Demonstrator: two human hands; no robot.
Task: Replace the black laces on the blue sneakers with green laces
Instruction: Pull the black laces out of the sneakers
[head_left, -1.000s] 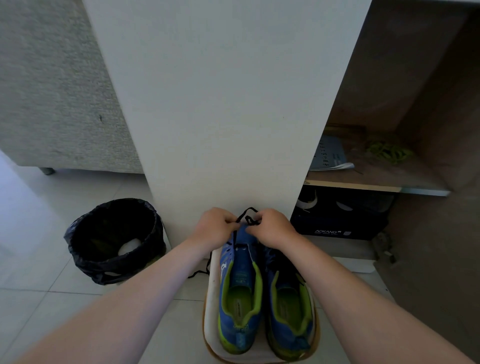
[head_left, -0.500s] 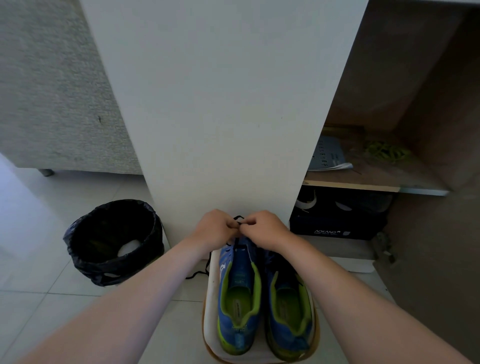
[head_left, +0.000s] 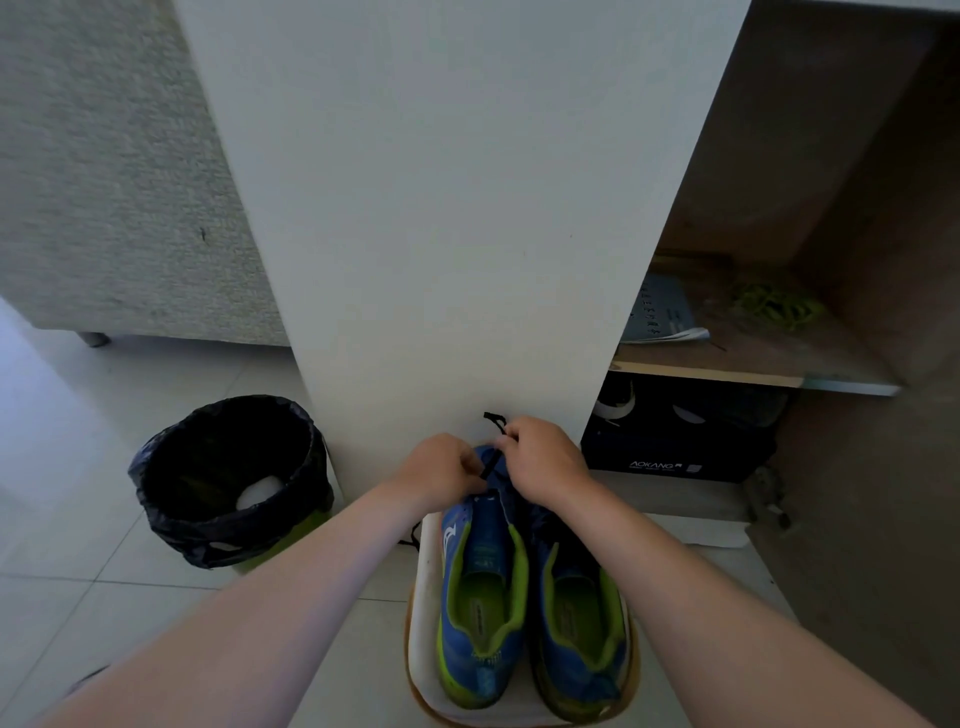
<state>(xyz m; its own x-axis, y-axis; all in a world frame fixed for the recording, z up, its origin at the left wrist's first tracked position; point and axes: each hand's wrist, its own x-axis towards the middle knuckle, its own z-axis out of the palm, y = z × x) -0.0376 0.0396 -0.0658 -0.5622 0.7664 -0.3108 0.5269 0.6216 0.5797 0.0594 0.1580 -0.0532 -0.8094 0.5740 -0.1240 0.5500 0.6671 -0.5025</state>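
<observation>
Black lace (head_left: 491, 460) pinched in right hand (head_left: 543, 460) grip; left hand (head_left: 441, 470) grip curled at blue sneaker (head_left: 480, 577) eyelets, contents cannot be told. Risk: lace snagged in eyelet, sneaker dragged if yanked.

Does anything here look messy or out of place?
Nothing spilled or broken. A black lace dangles off the left edge of the stand, and the green laces lie tangled on the shelf.

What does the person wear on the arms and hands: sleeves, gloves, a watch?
The left forearm and the right forearm are bare to the frame's edge, without sleeves. The left hand and the right hand have no gloves; no watch, bracelet or ring shows.
</observation>
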